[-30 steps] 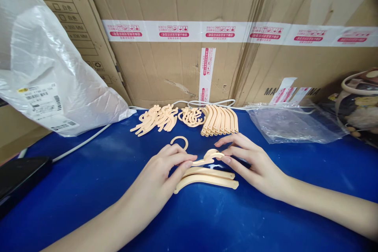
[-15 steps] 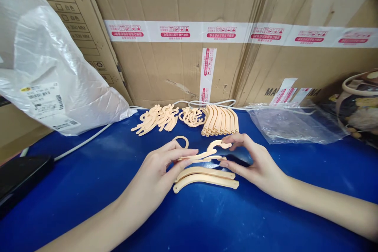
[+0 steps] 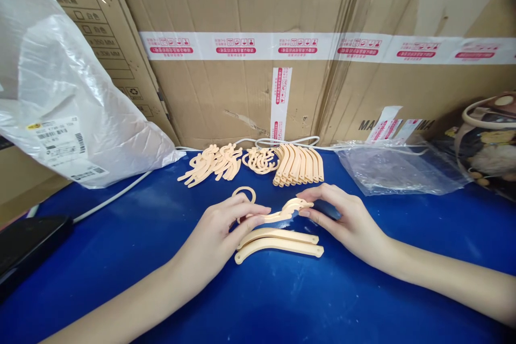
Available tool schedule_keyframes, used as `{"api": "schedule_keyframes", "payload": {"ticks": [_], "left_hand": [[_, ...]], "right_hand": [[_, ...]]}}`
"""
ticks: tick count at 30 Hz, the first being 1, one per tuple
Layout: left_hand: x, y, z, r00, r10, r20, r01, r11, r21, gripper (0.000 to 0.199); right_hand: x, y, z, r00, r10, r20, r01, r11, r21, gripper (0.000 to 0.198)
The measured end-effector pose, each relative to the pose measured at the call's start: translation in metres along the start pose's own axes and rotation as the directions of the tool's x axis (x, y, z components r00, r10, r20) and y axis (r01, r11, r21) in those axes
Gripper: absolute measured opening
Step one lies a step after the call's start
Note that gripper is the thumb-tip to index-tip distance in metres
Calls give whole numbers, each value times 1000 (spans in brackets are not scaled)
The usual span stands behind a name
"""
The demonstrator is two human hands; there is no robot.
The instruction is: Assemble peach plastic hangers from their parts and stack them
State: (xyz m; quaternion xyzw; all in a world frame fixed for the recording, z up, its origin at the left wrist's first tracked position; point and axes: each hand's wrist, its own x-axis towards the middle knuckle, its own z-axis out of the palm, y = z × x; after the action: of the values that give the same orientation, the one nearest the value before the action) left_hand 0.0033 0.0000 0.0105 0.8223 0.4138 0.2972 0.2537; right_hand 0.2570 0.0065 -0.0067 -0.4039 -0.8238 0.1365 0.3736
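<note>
White bag (image 3: 76,80), contents hidden; left hand (image 3: 220,228), right hand (image 3: 344,216) pinch curved pieces (image 3: 292,205).

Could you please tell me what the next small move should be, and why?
Probably squaring up the curled wooden pieces: the left hand and right hand pinch opposite ends, and the edges look slightly offset.

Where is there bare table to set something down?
Bare tabletop lies on the near side of the two curved strips, and between the right forearm and the clear plastic bag. It's crowded along the carton, where wooden pieces lie heaped.
</note>
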Motion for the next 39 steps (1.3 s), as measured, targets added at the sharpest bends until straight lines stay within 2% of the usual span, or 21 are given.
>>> {"api": "schedule_keyframes", "payload": {"ticks": [3,6,10,15,19,26,35,39], "left_hand": [[0,-3,-1,998,60,-7,-59,992,111,22],[1,-8,-3,992,122,34,-127,963,237,23],[3,-10,-5,980,174,94,-196,912,360,26],[2,-6,-6,967,202,158,-254,848,465,33],[1,-5,-5,967,157,203,-238,841,486,36],[-1,-6,-5,965,138,222,-232,843,486,37],[-2,-9,-4,963,181,200,-261,811,523,40],[0,-7,-11,968,210,139,-251,763,596,37]], "right_hand": [[2,5,-1,995,96,34,-100,985,138,19],[5,10,-2,985,158,64,-166,973,162,20],[7,14,-3,986,153,70,-157,986,54,19],[6,12,-4,983,154,96,-138,978,-158,19],[5,9,-3,990,105,92,-81,968,-238,20],[5,8,-2,990,92,106,-61,963,-261,20],[5,8,-2,991,99,94,-73,967,-245,18],[3,7,-3,991,115,62,-100,975,-200,20]]}}
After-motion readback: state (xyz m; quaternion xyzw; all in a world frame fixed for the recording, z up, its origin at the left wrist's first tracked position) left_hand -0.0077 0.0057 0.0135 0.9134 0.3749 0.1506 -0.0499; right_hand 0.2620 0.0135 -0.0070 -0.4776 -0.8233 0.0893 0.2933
